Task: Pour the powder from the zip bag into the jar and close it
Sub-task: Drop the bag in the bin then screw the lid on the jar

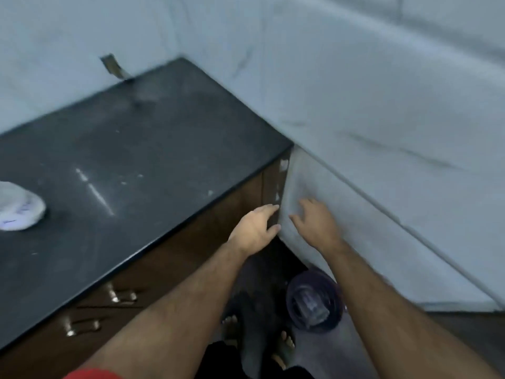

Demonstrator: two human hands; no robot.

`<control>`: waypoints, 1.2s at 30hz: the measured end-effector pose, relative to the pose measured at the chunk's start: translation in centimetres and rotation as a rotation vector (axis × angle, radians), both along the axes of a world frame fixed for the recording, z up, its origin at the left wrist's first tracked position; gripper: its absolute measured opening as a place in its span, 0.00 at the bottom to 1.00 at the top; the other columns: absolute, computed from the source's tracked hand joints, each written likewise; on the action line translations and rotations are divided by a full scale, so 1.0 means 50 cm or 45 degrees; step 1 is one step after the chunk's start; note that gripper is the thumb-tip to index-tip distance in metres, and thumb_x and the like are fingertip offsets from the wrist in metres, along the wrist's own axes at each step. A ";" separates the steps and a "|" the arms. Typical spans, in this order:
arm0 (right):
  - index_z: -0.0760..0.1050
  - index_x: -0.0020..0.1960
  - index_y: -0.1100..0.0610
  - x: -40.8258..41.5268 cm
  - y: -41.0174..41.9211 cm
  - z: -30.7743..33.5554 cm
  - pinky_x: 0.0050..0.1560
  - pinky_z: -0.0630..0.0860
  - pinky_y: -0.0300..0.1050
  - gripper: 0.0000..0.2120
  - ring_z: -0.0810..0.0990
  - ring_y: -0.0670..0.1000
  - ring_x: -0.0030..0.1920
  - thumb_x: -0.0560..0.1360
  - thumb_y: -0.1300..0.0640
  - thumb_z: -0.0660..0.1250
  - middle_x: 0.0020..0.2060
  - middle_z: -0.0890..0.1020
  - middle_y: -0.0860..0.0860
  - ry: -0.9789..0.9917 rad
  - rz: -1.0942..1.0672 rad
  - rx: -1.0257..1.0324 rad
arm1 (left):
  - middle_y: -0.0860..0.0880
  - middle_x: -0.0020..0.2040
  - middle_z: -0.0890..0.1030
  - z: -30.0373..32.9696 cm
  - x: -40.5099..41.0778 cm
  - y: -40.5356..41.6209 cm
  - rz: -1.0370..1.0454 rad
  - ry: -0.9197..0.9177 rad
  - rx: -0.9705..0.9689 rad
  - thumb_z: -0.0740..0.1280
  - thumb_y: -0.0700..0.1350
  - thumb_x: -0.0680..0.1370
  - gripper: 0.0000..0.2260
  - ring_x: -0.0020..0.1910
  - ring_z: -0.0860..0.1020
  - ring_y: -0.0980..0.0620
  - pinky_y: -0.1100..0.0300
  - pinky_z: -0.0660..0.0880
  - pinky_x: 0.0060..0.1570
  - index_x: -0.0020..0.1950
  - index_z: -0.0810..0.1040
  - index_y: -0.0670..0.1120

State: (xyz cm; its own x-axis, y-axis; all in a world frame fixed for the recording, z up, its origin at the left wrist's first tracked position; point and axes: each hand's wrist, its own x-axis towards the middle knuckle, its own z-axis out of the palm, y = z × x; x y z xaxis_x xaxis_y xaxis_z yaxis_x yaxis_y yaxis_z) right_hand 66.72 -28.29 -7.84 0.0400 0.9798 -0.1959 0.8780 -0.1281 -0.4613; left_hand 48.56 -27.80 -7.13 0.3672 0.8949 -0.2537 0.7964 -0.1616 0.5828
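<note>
Neither grip has anything in it right now: both hands are out in front with fingers spread loose, nowhere near the job.

Going left to right. At the far left edge, sitting on the dark surface [131,149], there's a white bag [19,207] with some blue print on it. It's blurry, so I can't swear it's the zip bag with the powder, but that'd be my guess. It's well apart from both hands. No jar in view that I can make out, no lid either.

The front of the surface has wooden drawers with metal handles [120,295] under it. The left hand [255,228] is down past the corner of that cabinet, fingertips right by its end panel. The right hand [314,224] is just beside it, over the pale wall [382,119], whether touching or not I can't tell.

Down on the floor by the right forearm there's a dark purple bin [314,302] with something clear in it. Bare feet below.

Looks to me like the pour hasn't started, nothing's picked up yet.
</note>
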 end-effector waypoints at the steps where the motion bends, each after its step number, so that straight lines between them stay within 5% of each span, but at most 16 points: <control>1: 0.72 0.72 0.59 -0.009 0.011 0.036 0.68 0.68 0.51 0.25 0.72 0.59 0.68 0.79 0.48 0.66 0.69 0.76 0.58 -0.015 0.048 0.072 | 0.47 0.77 0.69 0.037 -0.014 0.001 0.006 -0.003 0.066 0.66 0.50 0.81 0.26 0.76 0.66 0.52 0.60 0.60 0.75 0.78 0.66 0.47; 15: 0.58 0.80 0.51 -0.355 0.151 0.315 0.75 0.61 0.56 0.39 0.51 0.54 0.81 0.76 0.36 0.65 0.81 0.57 0.53 -0.205 0.780 0.443 | 0.47 0.82 0.57 0.290 -0.413 -0.007 0.441 0.301 0.531 0.64 0.62 0.78 0.36 0.81 0.54 0.49 0.49 0.55 0.79 0.81 0.57 0.48; 28: 0.58 0.80 0.51 -0.858 0.159 0.314 0.76 0.61 0.55 0.39 0.56 0.52 0.80 0.75 0.42 0.69 0.79 0.62 0.50 0.021 1.024 0.259 | 0.49 0.82 0.57 0.307 -0.889 -0.092 0.877 0.284 0.491 0.66 0.58 0.78 0.35 0.81 0.54 0.52 0.59 0.52 0.76 0.81 0.58 0.49; 36: 0.57 0.80 0.51 -1.021 0.166 0.249 0.73 0.64 0.48 0.47 0.65 0.52 0.76 0.68 0.49 0.78 0.77 0.66 0.50 0.269 0.898 -0.057 | 0.50 0.82 0.58 0.260 -1.088 -0.128 0.944 0.257 0.326 0.66 0.59 0.78 0.36 0.81 0.56 0.51 0.50 0.58 0.77 0.82 0.56 0.50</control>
